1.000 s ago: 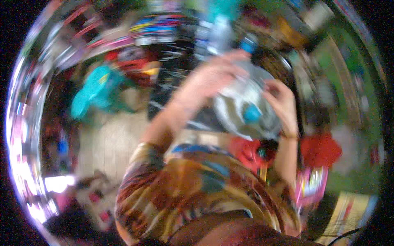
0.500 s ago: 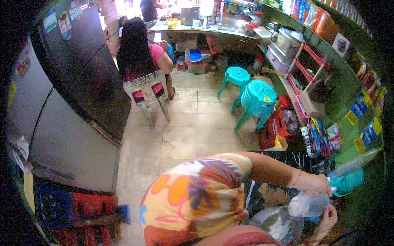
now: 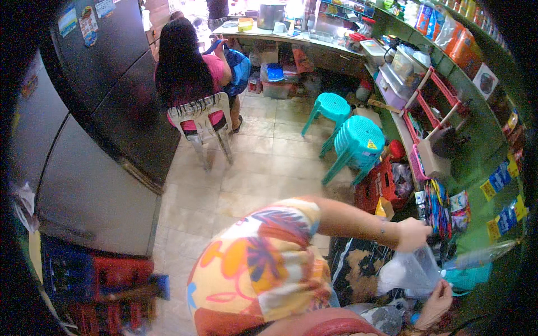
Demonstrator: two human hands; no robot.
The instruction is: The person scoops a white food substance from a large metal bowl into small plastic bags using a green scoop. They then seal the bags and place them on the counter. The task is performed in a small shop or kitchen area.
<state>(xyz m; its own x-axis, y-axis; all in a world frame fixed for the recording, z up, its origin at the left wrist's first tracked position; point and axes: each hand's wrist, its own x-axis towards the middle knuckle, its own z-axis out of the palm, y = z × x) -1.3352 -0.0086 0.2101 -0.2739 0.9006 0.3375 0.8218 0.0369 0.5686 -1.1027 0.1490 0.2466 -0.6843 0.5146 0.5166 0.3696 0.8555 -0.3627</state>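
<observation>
Stretched between my hands is a clear plastic bag (image 3: 417, 269), with something white bunched at its left end. My left hand (image 3: 413, 234) is closed on the bag's upper edge. Lower down on the right, my right hand (image 3: 439, 303) pinches the opposite edge between its fingertips. Beneath the bag is a black marble-patterned table (image 3: 343, 263) with a brown patch. A second clear plastic bag (image 3: 384, 318), with whitish contents, lies close to my body and is partly hidden.
A teal plastic object (image 3: 472, 278) is just beyond my right hand. Teal stools (image 3: 358, 140) stand ahead, by a red crate (image 3: 384, 185). At the far left, a person sits on a white chair (image 3: 200, 115) holding something blue (image 3: 237, 71). Dark refrigerators (image 3: 98, 185) line the left.
My left hand has moved up and left, pulling the plastic bag wider. My right hand has shifted slightly left. The seated person has raised the blue thing. The view has shifted a little.
</observation>
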